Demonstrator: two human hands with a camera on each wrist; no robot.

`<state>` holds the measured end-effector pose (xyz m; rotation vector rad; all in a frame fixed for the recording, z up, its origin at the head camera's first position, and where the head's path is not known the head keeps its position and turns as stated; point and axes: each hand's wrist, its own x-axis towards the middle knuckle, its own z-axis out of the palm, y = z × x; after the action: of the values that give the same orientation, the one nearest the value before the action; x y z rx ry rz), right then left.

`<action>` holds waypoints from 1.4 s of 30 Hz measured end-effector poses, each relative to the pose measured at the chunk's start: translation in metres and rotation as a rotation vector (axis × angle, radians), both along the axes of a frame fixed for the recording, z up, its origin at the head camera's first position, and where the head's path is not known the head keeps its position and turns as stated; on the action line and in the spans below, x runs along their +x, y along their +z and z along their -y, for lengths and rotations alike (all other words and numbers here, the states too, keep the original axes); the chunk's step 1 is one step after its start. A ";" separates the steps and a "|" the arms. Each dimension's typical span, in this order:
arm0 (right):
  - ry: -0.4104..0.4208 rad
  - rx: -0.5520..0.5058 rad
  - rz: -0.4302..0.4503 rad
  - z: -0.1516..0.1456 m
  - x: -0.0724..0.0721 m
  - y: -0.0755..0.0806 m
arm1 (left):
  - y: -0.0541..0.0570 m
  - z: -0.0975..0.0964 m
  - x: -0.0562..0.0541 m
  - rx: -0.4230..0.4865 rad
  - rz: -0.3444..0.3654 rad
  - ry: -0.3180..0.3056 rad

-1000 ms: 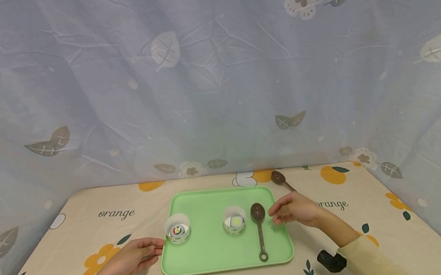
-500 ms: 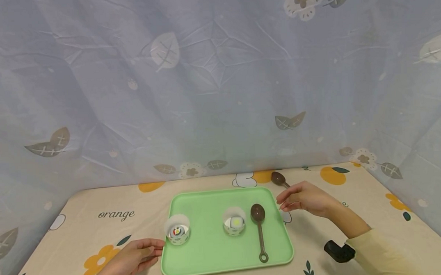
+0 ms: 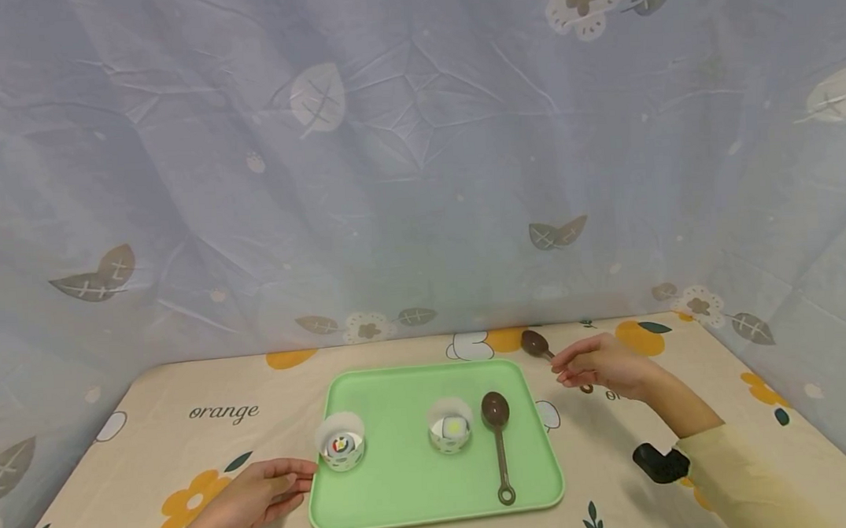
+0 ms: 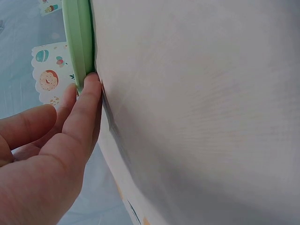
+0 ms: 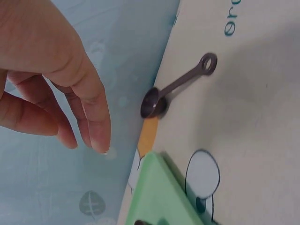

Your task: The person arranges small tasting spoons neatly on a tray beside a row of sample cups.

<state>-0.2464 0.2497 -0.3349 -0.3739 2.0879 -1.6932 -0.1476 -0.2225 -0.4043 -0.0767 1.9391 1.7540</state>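
spoon (image 5: 178,83) off tray (image 3: 397,486) | slanted, bowl far-left | handle overlapped in head view by nearer right hand (image 3: 607,366), fingers relaxed, empty | left hand (image 4: 51,164) extended, tray touched

One spoon (image 3: 535,342) lies behind and right of the tray (image 3: 398,497).

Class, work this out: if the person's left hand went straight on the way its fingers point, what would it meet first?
The left hand would first meet the light green, rectangular, plastic-looking tray. Its fingertips seem to touch the tray's left rim, though a slight gap is hard to rule out.
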 end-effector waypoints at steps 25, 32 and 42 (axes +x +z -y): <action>-0.121 0.088 -0.016 -0.023 -0.030 -0.016 | 0.001 -0.001 0.000 -0.022 0.005 0.015; -0.174 0.121 -0.025 -0.022 -0.036 -0.025 | 0.001 -0.001 0.000 -0.013 0.004 0.011; -0.207 0.187 -0.050 -0.022 -0.047 -0.032 | 0.002 -0.001 0.001 -0.013 0.001 0.013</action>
<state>-0.2932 0.2717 -0.3667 -0.1468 2.3686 -1.5938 -0.1469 -0.2214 -0.4022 -0.0947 1.9539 1.7498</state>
